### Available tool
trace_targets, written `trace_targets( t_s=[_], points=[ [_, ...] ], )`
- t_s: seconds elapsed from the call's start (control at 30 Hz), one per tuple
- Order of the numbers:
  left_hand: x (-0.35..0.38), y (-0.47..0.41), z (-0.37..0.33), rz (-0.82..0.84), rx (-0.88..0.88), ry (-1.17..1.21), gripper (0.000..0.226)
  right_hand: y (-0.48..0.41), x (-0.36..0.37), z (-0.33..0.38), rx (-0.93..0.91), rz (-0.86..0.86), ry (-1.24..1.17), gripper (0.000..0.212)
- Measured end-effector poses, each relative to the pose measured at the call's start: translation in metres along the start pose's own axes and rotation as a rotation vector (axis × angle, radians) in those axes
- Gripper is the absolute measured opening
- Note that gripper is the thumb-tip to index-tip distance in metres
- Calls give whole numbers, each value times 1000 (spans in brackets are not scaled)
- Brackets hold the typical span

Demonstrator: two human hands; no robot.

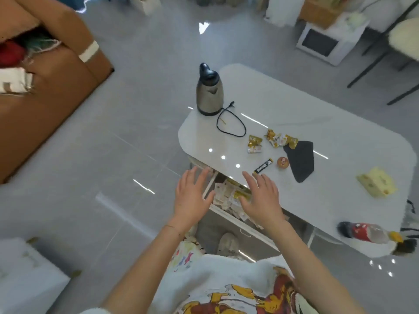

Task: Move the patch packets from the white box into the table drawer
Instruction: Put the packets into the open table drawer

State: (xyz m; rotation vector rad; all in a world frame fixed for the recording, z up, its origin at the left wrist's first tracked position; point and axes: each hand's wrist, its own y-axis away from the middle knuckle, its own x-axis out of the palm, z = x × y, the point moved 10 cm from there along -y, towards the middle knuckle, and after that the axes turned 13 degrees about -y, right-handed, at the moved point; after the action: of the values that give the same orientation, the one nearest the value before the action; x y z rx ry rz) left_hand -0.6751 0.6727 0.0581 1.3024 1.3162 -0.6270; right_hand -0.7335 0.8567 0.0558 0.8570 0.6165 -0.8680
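White worktop [294, 114]; drawer [229, 214] open, patch packets [226, 196] inside; left hand [192, 196], right hand [263, 198] hover above, fingers apart, empty.

open drawer [229, 214] crowded with packets [226, 196], tabletop [294, 114] overhanging its back, front side open

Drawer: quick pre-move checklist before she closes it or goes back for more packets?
1. Drawer open: ok.
2. Packets inside it: ok, a loose pile shows.
3. Packets clear of the front edge: not ok, some hang over near the right wrist.
4. Left hand empty: ok, fingers spread above the drawer's left side.
5. Right hand empty: ok, open palm-down over the pile.
6. White box emptied: cannot tell, its inside is not visible.
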Motion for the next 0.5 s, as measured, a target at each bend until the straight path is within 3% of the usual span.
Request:
trace_targets(
  t_s=[0.5],
  points=[
    [-96, 101, 307, -202, -466, 168, 67, -48, 131, 331, -470, 180, 180, 69]
  ],
)
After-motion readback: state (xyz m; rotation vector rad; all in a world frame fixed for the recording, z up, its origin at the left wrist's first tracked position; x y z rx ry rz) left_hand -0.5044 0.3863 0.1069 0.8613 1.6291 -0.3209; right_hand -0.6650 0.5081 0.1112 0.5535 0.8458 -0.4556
